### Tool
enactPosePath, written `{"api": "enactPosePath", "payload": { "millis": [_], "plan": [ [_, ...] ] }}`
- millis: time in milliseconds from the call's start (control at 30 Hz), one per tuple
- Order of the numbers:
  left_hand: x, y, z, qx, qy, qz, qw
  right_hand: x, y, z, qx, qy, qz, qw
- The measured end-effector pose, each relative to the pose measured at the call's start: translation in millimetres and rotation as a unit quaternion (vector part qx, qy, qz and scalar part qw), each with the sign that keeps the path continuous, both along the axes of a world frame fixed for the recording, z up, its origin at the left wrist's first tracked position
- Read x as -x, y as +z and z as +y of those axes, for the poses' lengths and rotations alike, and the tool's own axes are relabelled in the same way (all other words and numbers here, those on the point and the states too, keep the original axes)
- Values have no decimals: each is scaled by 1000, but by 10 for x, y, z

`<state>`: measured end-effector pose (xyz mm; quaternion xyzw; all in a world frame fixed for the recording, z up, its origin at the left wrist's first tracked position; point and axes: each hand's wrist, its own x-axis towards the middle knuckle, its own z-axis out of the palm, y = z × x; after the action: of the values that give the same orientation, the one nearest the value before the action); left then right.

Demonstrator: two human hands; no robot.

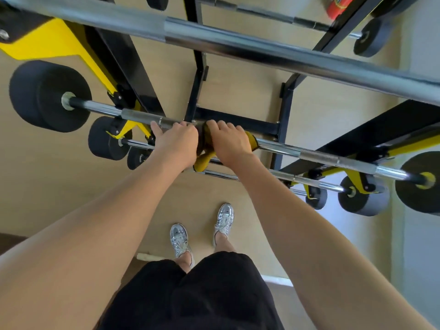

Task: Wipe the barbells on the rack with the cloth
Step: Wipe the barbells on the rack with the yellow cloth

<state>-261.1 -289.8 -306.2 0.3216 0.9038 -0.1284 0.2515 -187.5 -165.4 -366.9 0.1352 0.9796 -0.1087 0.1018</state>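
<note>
The person stood close to the rack (284, 129), with both shoes (223, 221) on the floor (214, 189) right under the bars. Both arms reached out to one bar (316, 154) in the middle of the rack.

The left hand (177, 145) lay bare on the bar, with its fingers (182, 126) curled over the top. The right hand (229, 142) was just beside it, almost touching. Its fingers were clenched around the yellow cloth (202, 160), and the cloth was wrapped around the bar. One end of the cloth hung down under the hands.

The hands were so close that the cloth could bump the left hand on a wipe to that side. Then that part of the bar would stay dirty. The loose end could also catch on the thin bar (309, 181) just under it and pull the cloth out of the grip.

The bar had black weights (50, 96) on both ends and sat on yellow hooks (132, 128). A hard push could roll it and pinch a finger near a hook. If it slipped off, the toes were right below.

A big bar (262, 50) crossed higher up and nearer the head. Leaning in too far could mean a bump. More bars (264, 13) waited at the far side.
</note>
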Motion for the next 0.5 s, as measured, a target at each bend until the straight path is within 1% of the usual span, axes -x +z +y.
{"api": "enactPosePath", "payload": {
  "millis": [67,133,167,233,300,367,500],
  "plan": [
    [-84,69,76,48,-12,12,999,-453,37,348,-6,-23,3,1000],
    [-243,112,206,115,-7,30,993,-1011,77,761,-54,-53,-14,997],
    [-333,117,283,129,-5,33,991,-1294,109,987,-76,-74,-30,994],
    [-534,138,467,104,-22,27,994,-1827,205,1420,-94,-122,-62,986],
    [-704,136,697,46,-77,13,996,-2157,272,1731,-101,-152,-83,980],
    [-861,110,936,9,-134,-5,991,-2197,251,1795,-102,-172,-99,975],
    [-1154,62,1276,-64,-182,-35,981,-1909,127,1519,-122,-240,-111,956]
  ]
}}
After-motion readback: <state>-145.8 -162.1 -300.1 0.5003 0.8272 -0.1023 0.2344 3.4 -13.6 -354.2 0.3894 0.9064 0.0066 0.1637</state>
